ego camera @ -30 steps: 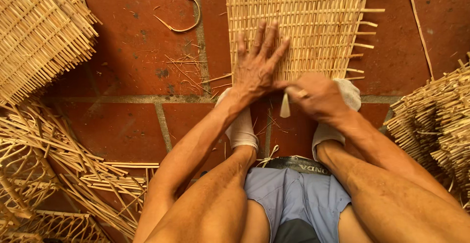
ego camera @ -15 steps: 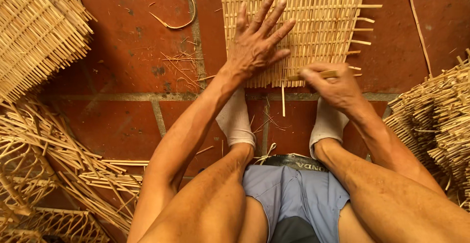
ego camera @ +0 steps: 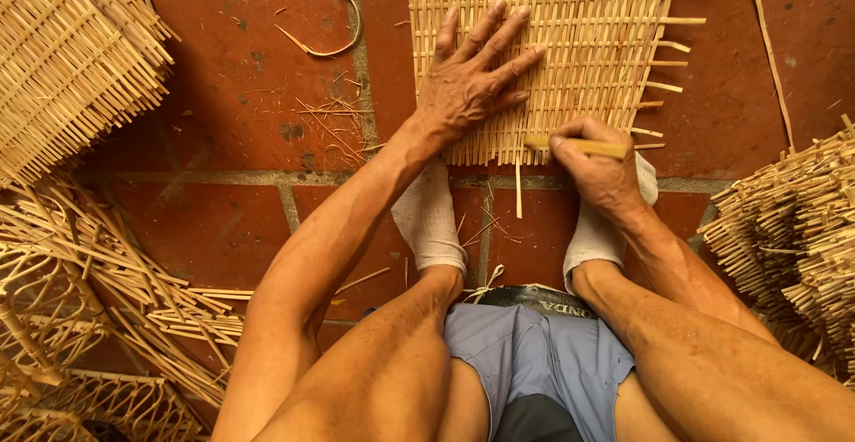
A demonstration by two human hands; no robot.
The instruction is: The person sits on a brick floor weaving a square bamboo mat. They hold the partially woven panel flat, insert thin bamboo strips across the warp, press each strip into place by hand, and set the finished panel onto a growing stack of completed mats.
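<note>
A flat woven bamboo mat (ego camera: 570,41) lies on the red tiled floor in front of me, its near edge under my two white-socked feet. My left hand (ego camera: 468,86) presses flat on the mat with fingers spread. My right hand (ego camera: 598,164) sits at the mat's near edge, closed around a short bamboo strip (ego camera: 583,146) held level along that edge. One thin strip (ego camera: 517,188) sticks out of the weave towards me, between my feet.
Finished woven bamboo pieces are stacked at the upper left (ego camera: 71,59) and at the right (ego camera: 793,237). A tangle of loose bamboo frames (ego camera: 80,317) fills the lower left. A curved sliver (ego camera: 325,46) and small scraps lie on the tiles left of the mat.
My left hand slid further up onto the mat and spread flat. My right hand moved right along the near edge and now holds the strip level.
</note>
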